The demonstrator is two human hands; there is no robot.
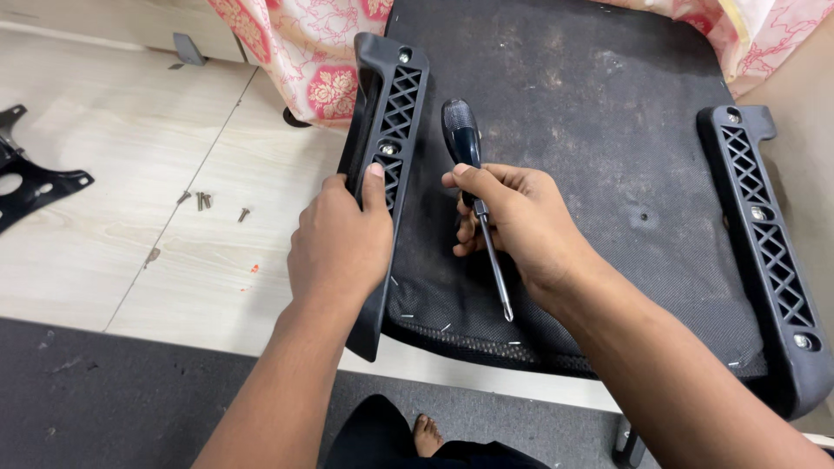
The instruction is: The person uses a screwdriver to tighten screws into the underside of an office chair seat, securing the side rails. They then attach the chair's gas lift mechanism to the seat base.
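Note:
An upturned black chair seat [573, 113] lies in front of me, its fabric underside facing up. A black plastic armrest bracket [393, 95] with a lattice pattern runs along its left edge. My left hand [340, 239] grips that bracket at its middle, thumb on the lattice. My right hand [512, 221] holds a screwdriver [469, 165] with a dark handle, its handle pointing away and its metal tip pointing toward me over the seat. A matching bracket [769, 252] sits along the seat's right edge.
Several loose screws [208, 202] lie on the pale wood-look floor to the left. A black metal chair plate [30, 182] rests at the far left. Floral pink cloth [304, 52] hangs behind the seat. A dark mat [122, 391] and my foot [426, 434] are below.

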